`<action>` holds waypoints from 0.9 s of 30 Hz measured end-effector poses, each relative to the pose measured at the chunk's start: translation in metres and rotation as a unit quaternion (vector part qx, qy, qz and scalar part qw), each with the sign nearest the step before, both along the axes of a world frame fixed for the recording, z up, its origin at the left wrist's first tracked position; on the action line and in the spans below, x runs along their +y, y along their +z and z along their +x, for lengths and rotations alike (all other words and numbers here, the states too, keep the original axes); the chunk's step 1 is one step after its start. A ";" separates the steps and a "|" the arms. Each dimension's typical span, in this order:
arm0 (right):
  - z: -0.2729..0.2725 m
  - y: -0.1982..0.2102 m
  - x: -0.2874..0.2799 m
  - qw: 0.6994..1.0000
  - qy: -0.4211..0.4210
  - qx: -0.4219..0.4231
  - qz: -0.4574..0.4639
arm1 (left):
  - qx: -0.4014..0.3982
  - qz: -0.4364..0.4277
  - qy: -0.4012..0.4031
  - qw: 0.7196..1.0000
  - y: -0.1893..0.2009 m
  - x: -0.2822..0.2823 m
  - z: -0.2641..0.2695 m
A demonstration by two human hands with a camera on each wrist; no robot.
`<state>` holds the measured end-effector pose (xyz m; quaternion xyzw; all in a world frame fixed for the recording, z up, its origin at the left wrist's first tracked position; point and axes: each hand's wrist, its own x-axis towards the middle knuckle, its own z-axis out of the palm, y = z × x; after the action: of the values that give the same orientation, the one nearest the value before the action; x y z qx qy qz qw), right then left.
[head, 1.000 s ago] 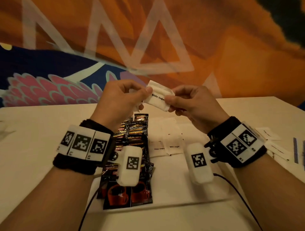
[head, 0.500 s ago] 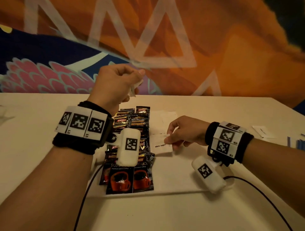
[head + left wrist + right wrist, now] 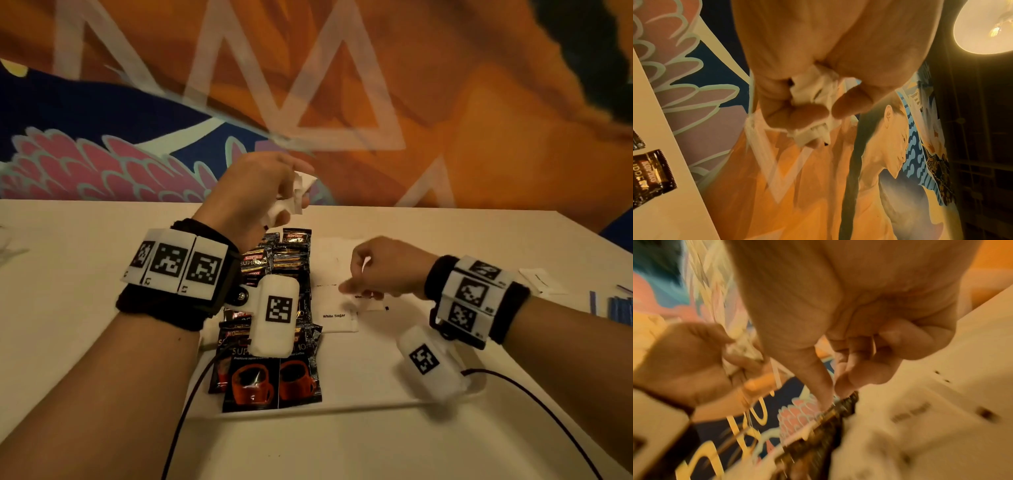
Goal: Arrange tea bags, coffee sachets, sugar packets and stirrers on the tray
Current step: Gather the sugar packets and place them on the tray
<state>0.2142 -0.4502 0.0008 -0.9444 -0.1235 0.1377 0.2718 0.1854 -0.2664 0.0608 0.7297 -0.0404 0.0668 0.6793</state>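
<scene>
1. Two hands work above a white tray (image 3: 370, 387) on the cream counter (image 3: 68, 308).
2. Left hand (image 3: 251, 192), raised above the tray's far-left part, fingers curled round a bunch of white sugar packets (image 3: 294, 195); the left wrist view shows the same crumpled white paper (image 3: 813, 97) clamped between thumb and fingers.
3. Right hand (image 3: 383, 270) is low over the tray's middle, fingertips at a blurred white packet (image 3: 368, 301); whether thumb and finger actually pinch it, I cannot tell.
4. Laid sugar packets (image 3: 337, 315), one printed "White Sugar", sit flat on the tray just left of the right hand.
5. Coffee sachets (image 3: 274, 380), black with red cups, are in overlapping rows down the tray's left part, touching the sugar column's edge.
6. Blue stirrers (image 3: 620, 310) lie on the counter well right of the tray; more white packets (image 3: 537, 279) near them.
7. Painted mural wall (image 3: 445, 102) behind the counter.
</scene>
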 end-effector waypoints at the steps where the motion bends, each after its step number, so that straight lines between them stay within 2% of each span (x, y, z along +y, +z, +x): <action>1: -0.001 0.008 -0.001 0.999 -0.003 -0.010 0.041 | 0.002 0.006 -0.014 1.000 0.000 -0.001 0.000; 3: -0.004 0.023 -0.002 0.988 -0.005 -0.031 0.153 | -0.010 0.007 -0.034 0.999 -0.003 -0.006 -0.001; 5: -0.009 0.033 -0.001 0.964 0.004 -0.062 0.258 | -0.032 0.010 -0.043 0.999 -0.005 -0.009 -0.002; 9: -0.012 0.044 0.005 0.917 -0.002 -0.147 0.370 | -0.041 -0.005 -0.064 0.997 -0.007 -0.010 -0.001; 13: -0.007 0.050 0.011 0.891 0.001 -0.163 0.424 | -0.050 -0.020 -0.062 0.997 -0.008 -0.009 -0.001; 17: 0.001 0.051 0.016 0.889 0.003 -0.131 0.439 | -0.048 -0.043 -0.075 0.995 -0.008 -0.005 0.001; 21: 0.004 0.052 0.017 0.872 0.009 -0.079 0.482 | -0.040 -0.027 -0.066 0.997 -0.010 -0.004 0.003; 27: 0.007 0.050 0.010 0.851 -0.018 -0.114 0.512 | -0.032 0.021 -0.031 0.999 -0.012 -0.003 0.008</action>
<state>0.2216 -0.4397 0.0504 -0.6829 -0.1893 -0.0583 0.7032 0.1931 -0.2691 0.0486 0.7400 -0.0864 0.0678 0.6636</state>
